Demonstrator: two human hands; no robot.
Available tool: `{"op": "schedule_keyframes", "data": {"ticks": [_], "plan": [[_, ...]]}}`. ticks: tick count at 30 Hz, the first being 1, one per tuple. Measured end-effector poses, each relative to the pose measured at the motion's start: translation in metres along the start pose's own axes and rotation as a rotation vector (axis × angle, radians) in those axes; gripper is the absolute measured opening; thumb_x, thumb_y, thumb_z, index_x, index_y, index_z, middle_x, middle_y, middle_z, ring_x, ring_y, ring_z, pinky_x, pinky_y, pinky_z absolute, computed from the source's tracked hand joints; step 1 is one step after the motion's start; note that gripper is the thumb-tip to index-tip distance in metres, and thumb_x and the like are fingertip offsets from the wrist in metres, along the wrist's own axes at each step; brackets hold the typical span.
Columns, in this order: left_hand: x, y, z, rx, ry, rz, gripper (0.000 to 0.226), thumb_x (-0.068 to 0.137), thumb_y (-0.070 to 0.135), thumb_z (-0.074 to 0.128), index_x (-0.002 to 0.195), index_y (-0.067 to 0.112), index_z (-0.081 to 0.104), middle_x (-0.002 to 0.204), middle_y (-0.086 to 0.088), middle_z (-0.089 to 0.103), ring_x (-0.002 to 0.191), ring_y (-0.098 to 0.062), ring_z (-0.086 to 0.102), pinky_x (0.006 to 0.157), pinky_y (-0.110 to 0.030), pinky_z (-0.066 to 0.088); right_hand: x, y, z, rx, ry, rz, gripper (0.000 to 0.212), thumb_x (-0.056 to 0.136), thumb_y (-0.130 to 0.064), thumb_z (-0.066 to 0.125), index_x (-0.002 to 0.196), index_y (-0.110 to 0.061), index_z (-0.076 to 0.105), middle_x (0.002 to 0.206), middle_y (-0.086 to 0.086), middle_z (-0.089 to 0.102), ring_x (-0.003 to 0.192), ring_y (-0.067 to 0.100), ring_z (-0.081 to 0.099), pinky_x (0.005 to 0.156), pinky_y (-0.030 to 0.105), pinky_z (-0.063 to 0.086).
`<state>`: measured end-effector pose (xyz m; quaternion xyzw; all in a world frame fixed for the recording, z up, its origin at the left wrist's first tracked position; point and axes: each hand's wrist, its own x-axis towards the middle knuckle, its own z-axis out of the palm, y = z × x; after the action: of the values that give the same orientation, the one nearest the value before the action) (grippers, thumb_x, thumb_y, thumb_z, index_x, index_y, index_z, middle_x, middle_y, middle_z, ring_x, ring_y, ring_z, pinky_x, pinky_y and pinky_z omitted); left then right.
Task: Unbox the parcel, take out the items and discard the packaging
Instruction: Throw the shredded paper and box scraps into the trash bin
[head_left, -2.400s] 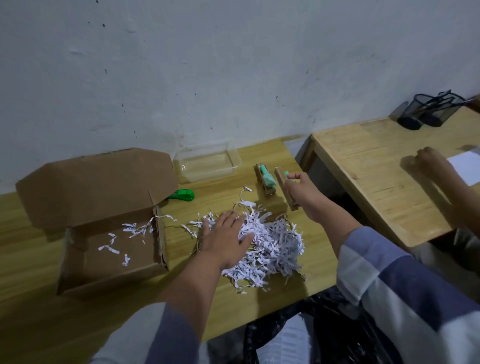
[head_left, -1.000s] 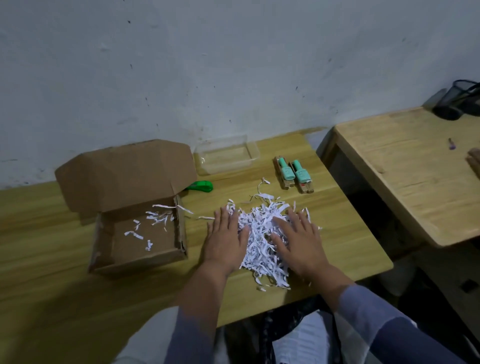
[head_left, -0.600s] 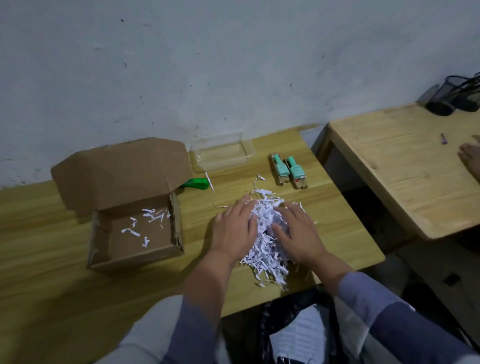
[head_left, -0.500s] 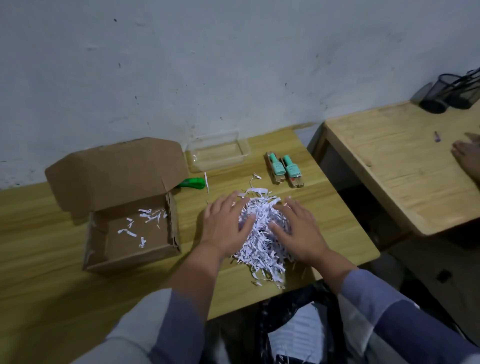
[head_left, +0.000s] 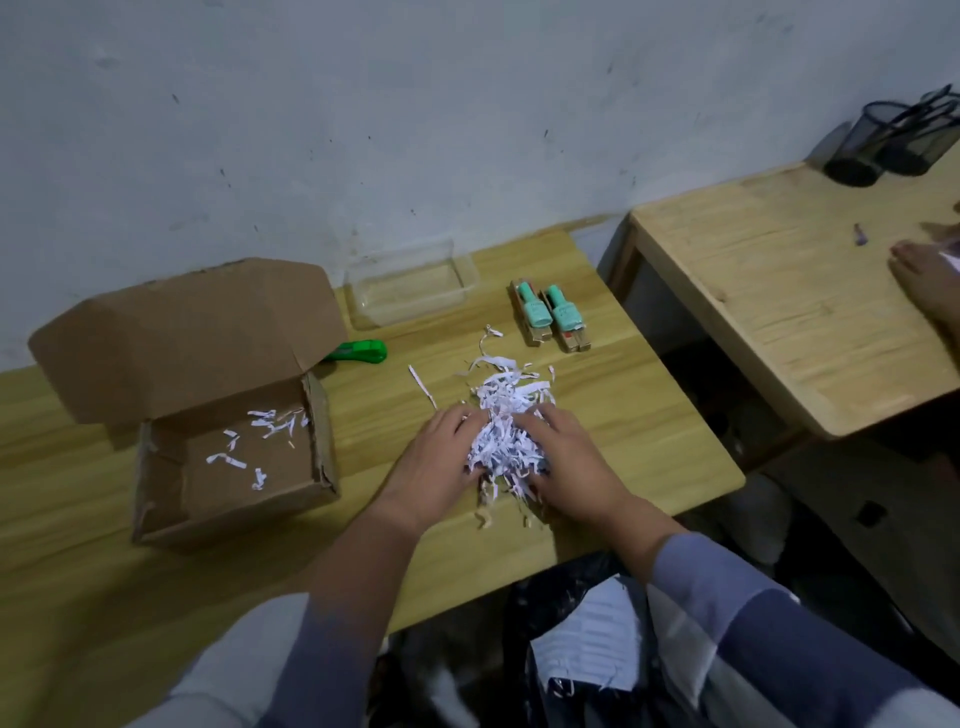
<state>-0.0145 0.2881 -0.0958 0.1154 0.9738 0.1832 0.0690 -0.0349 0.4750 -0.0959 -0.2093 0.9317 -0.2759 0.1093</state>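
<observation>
A heap of white shredded paper (head_left: 506, 415) lies on the wooden table (head_left: 613, 405). My left hand (head_left: 436, 467) and my right hand (head_left: 569, 462) press in on it from either side, fingers curled into the shreds. The open cardboard box (head_left: 228, 467) stands at the left with its lid up; only a few paper strips lie inside. Two items with mint-green tops (head_left: 548, 317) lie side by side beyond the heap.
A clear plastic tray (head_left: 410, 283) and a green utility knife (head_left: 361, 352) sit near the wall. A black bag (head_left: 582, 623) holding white paper hangs below the table's front edge. A second table (head_left: 779, 301) at right carries mesh pen holders (head_left: 893, 140); another person's hand (head_left: 930, 275) rests there.
My right hand left the second green-topped item beside the first and came to the paper. Both hands have drawn the spread-out shreds into a tighter heap and closed in on it.
</observation>
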Motion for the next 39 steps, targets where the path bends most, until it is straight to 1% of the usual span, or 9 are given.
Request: {"op": "schedule_keyframes", "data": {"ticks": [2,9,15,17,21,24,28,34,39], "plan": [[0.004,0.003,-0.007,-0.100,0.049,-0.023,0.068,0.079,0.011,0.072,0.141,0.012,0.042,0.140,-0.006,0.044,0.131,-0.024,0.042,0.110,-0.034,0.035,0.008,-0.003,-0.009,0.118,0.014,0.036,0.066,0.075,-0.004,0.066,0.136,-0.018,0.047,0.139,0.012,0.043,0.128,0.030,0.040,0.105,0.033,0.035],[0.018,0.032,-0.055,-0.220,0.197,0.012,0.070,0.078,0.007,0.074,0.140,0.015,0.042,0.138,-0.003,0.046,0.128,-0.021,0.045,0.109,-0.037,0.037,0.015,-0.023,-0.066,0.148,0.171,0.002,0.059,0.076,-0.007,0.071,0.131,-0.018,0.053,0.127,0.010,0.053,0.113,0.028,0.055,0.097,0.043,0.048],[0.017,0.083,-0.090,-0.255,0.177,0.166,0.068,0.080,0.004,0.071,0.141,0.009,0.041,0.141,-0.010,0.045,0.129,-0.025,0.044,0.106,-0.025,0.029,-0.032,-0.039,-0.113,0.079,0.347,0.057,0.050,0.077,-0.010,0.071,0.125,-0.016,0.059,0.114,0.014,0.059,0.105,0.031,0.059,0.084,0.027,0.041],[0.012,0.103,-0.088,-0.265,0.154,0.232,0.067,0.080,0.005,0.071,0.140,0.008,0.042,0.140,-0.011,0.045,0.128,-0.026,0.044,0.106,-0.028,0.030,-0.059,-0.039,-0.122,0.048,0.386,0.100,0.049,0.077,-0.010,0.072,0.124,-0.014,0.060,0.112,0.015,0.060,0.104,0.031,0.059,0.083,0.027,0.040],[-0.006,0.146,-0.062,-0.313,0.074,0.342,0.068,0.080,0.006,0.072,0.141,0.011,0.041,0.140,-0.008,0.045,0.128,-0.023,0.044,0.107,-0.030,0.032,-0.126,-0.033,-0.126,0.042,0.426,0.253,0.049,0.076,-0.006,0.073,0.123,-0.011,0.060,0.112,0.018,0.059,0.105,0.032,0.059,0.086,0.031,0.042],[-0.021,0.177,-0.032,-0.336,-0.025,0.438,0.067,0.080,0.006,0.072,0.140,0.010,0.042,0.138,-0.008,0.046,0.128,-0.023,0.044,0.106,-0.027,0.031,-0.180,-0.021,-0.119,0.031,0.449,0.386,0.049,0.075,-0.010,0.076,0.122,-0.013,0.061,0.110,0.015,0.061,0.103,0.030,0.060,0.079,0.020,0.036],[-0.041,0.214,0.011,-0.362,-0.171,0.507,0.064,0.080,0.009,0.071,0.138,0.013,0.044,0.135,-0.006,0.047,0.126,-0.021,0.046,0.105,-0.032,0.037,-0.241,0.001,-0.097,0.084,0.468,0.553,0.051,0.074,-0.013,0.076,0.122,-0.014,0.061,0.109,0.012,0.060,0.104,0.028,0.059,0.078,0.018,0.033],[-0.058,0.220,0.096,-0.366,-0.398,0.460,0.066,0.081,0.013,0.072,0.140,0.015,0.043,0.133,-0.007,0.048,0.126,-0.023,0.047,0.104,-0.030,0.036,-0.284,0.048,-0.025,0.203,0.428,0.719,0.050,0.074,-0.012,0.075,0.122,-0.016,0.061,0.111,0.012,0.060,0.106,0.028,0.059,0.080,0.017,0.035],[-0.057,0.197,0.204,-0.311,-0.585,0.337,0.067,0.085,0.019,0.069,0.144,0.014,0.037,0.142,-0.006,0.042,0.131,-0.021,0.042,0.107,-0.026,0.031,-0.292,0.122,0.073,0.319,0.298,0.808,0.049,0.078,-0.015,0.071,0.125,-0.021,0.058,0.124,0.007,0.060,0.117,0.023,0.055,0.096,0.025,0.039]]}}
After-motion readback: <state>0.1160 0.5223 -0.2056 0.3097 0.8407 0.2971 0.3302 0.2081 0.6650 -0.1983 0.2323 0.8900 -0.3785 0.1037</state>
